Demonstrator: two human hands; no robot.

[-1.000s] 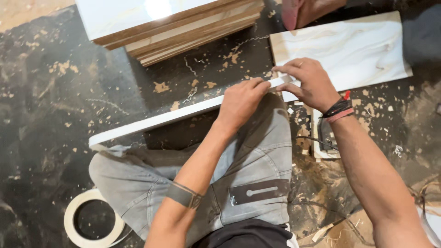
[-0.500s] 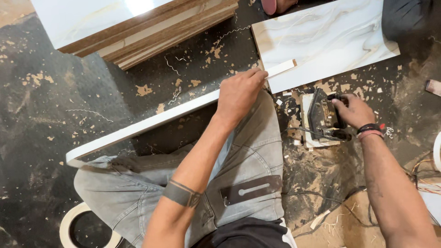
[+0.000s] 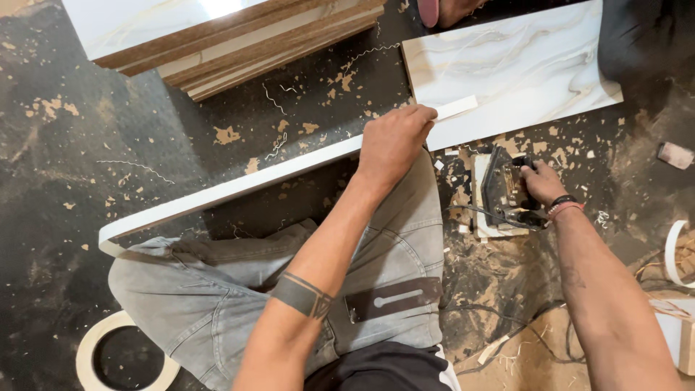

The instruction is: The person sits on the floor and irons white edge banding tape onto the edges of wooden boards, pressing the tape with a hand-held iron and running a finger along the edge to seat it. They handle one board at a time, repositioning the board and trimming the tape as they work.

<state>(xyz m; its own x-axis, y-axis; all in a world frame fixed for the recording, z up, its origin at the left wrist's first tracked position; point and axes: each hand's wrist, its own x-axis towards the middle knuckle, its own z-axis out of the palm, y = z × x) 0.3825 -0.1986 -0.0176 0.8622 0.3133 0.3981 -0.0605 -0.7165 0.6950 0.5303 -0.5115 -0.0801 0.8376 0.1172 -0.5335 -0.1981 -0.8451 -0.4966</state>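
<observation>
A long board stands on its edge across my lap, its white-banded top edge (image 3: pixel 232 190) running from lower left to upper right. My left hand (image 3: pixel 391 141) is closed over that edge near its right end, where a loose white strip end (image 3: pixel 456 108) sticks out past the fingers. On the floor to the right sits a small hand-held power trimmer (image 3: pixel 499 192) on a pale block, with a cable trailing from it. My right hand (image 3: pixel 541 182) grips the trimmer's right side.
A white marble-pattern panel (image 3: pixel 507 65) lies flat at the upper right. A stack of wooden boards (image 3: pixel 239 43) lies at the top left. A roll of white edge tape (image 3: pixel 90 347) sits at the lower left, another roll (image 3: pixel 673 250) at the right edge. Shavings litter the dark floor.
My right hand has left the board's right end and gone down to the trimmer on the floor, closing on it. My left hand has stayed on the board edge.
</observation>
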